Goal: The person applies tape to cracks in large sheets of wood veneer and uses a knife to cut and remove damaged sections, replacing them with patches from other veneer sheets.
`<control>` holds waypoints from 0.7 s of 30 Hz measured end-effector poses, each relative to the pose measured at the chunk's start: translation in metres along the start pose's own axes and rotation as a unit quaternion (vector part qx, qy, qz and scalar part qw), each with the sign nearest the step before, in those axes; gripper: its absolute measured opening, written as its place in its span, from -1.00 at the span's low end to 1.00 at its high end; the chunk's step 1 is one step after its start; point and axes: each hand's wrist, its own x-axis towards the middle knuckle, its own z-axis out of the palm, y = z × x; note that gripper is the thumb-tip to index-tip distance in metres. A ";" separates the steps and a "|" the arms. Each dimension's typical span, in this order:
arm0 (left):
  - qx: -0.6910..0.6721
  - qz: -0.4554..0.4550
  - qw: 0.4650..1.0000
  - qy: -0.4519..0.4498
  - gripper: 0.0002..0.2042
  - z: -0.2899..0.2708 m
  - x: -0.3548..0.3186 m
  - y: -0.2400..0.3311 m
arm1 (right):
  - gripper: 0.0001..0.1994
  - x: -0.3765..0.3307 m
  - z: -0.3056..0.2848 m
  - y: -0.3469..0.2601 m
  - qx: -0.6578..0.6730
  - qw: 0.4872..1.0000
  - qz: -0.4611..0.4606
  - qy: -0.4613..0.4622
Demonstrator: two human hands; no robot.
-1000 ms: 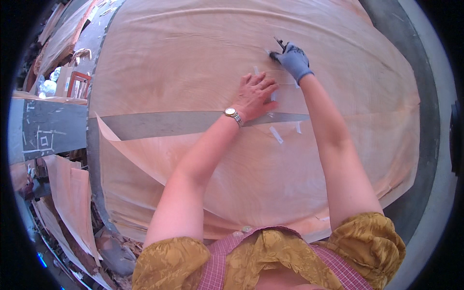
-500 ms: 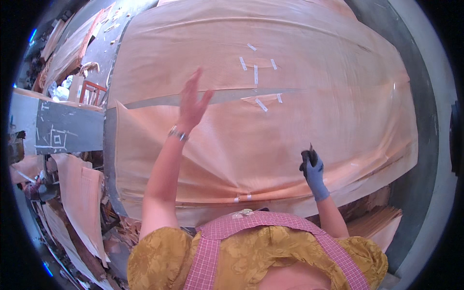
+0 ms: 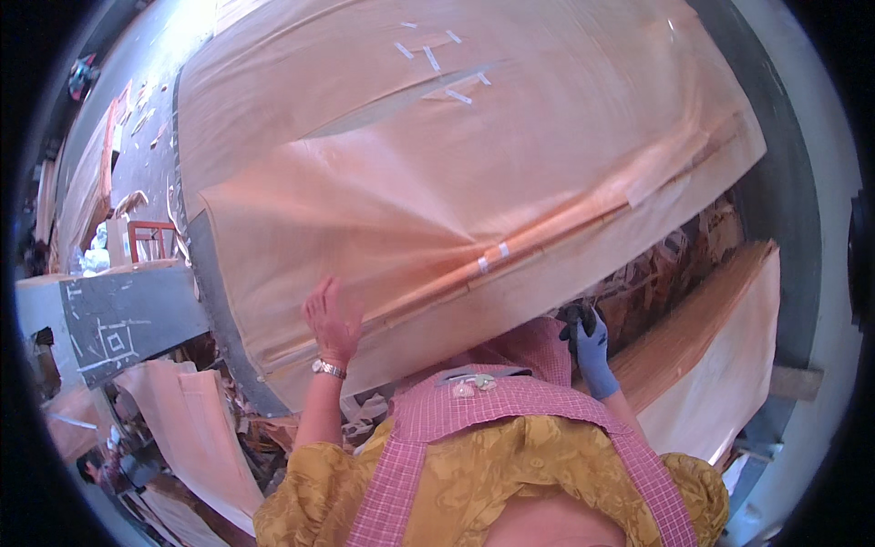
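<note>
One veneer sheet (image 3: 474,173) covers the tabletop (image 3: 214,301), its near edge overhanging toward the person. The bare left hand (image 3: 330,321), grip open with fingers spread, presses on that near edge. The gloved right hand (image 3: 588,342) hangs below the edge, grip closed on one small dark tool (image 3: 574,314). Five white tape strips (image 3: 428,56) cross a far split, two more (image 3: 492,257) sit near the fold.
</note>
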 end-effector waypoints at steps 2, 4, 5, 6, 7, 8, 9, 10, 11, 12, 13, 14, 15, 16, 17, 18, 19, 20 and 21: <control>0.013 0.069 0.997 -0.045 -0.39 -0.010 -0.030 -0.005 | -0.84 -0.024 0.015 0.025 0.039 0.999 -0.010 0.016; 0.052 0.103 0.991 -0.067 -0.38 -0.011 -0.058 -0.017 | -0.84 -0.041 0.024 0.056 0.010 0.998 -0.058 0.038; 0.070 0.120 0.987 -0.077 -0.38 -0.009 -0.068 -0.024 | -0.84 -0.052 0.028 0.069 -0.006 0.995 -0.082 0.051; 0.078 0.130 0.986 -0.066 -0.38 -0.006 -0.076 -0.036 | -0.84 -0.063 0.037 0.071 -0.002 0.995 -0.089 0.054; 0.086 0.141 0.985 -0.053 -0.37 -0.003 -0.084 -0.046 | -0.83 -0.077 0.047 0.067 0.003 0.994 -0.097 0.058; 0.093 0.152 0.983 -0.040 -0.37 -0.001 -0.092 -0.057 | -0.83 -0.091 0.056 0.060 0.008 0.992 -0.105 0.062; 0.085 0.141 0.984 -0.062 -0.37 0.001 -0.096 -0.065 | -0.82 -0.109 0.064 0.047 0.060 0.998 -0.013 0.029; 0.077 0.131 0.985 -0.083 -0.38 0.003 -0.094 -0.066 | -0.82 -0.122 0.073 0.056 0.064 0.997 -0.027 0.035; 0.069 0.121 0.985 -0.104 -0.38 0.005 -0.092 -0.067 | -0.82 -0.134 0.083 0.071 0.066 0.996 -0.040 0.040; 0.054 0.140 0.985 -0.081 -0.41 0.005 -0.090 -0.061 | -0.82 -0.146 0.095 0.088 0.069 0.995 -0.053 0.045; 0.045 0.160 0.985 -0.056 -0.44 -0.002 -0.085 -0.051 | -0.83 -0.156 0.112 0.102 0.083 0.993 -0.066 0.055; 0.035 0.181 0.982 -0.035 -0.47 -0.010 -0.083 -0.046 | -0.82 -0.173 0.129 0.104 0.104 0.991 -0.063 0.047; 0.043 0.199 0.979 -0.017 -0.50 -0.014 -0.082 -0.051 | -0.82 -0.190 0.150 0.100 0.127 0.989 -0.062 0.037; 0.047 0.218 0.975 -0.004 -0.54 -0.013 -0.084 -0.058 | -0.81 -0.211 0.164 0.100 0.147 0.987 -0.057 0.030; 0.050 0.237 0.970 0.009 -0.57 -0.013 -0.087 -0.065 | -0.80 -0.219 0.184 0.122 0.134 0.987 -0.091 0.010; 0.079 0.249 0.965 -0.011 -0.59 -0.015 -0.092 -0.072 | -0.80 -0.236 0.199 0.126 0.146 0.985 -0.088 0.003; 0.107 0.259 0.959 -0.031 -0.61 -0.016 -0.093 -0.078 | -0.80 -0.254 0.219 0.124 0.157 0.984 -0.086 -0.005; 0.135 0.267 0.953 -0.051 -0.63 -0.017 -0.095 -0.084 | -0.79 -0.271 0.235 0.123 0.168 0.982 -0.084 -0.013; 0.146 0.263 0.952 -0.052 -0.69 -0.018 -0.098 -0.091 | -0.78 -0.288 0.246 0.123 0.164 0.984 -0.058 -0.044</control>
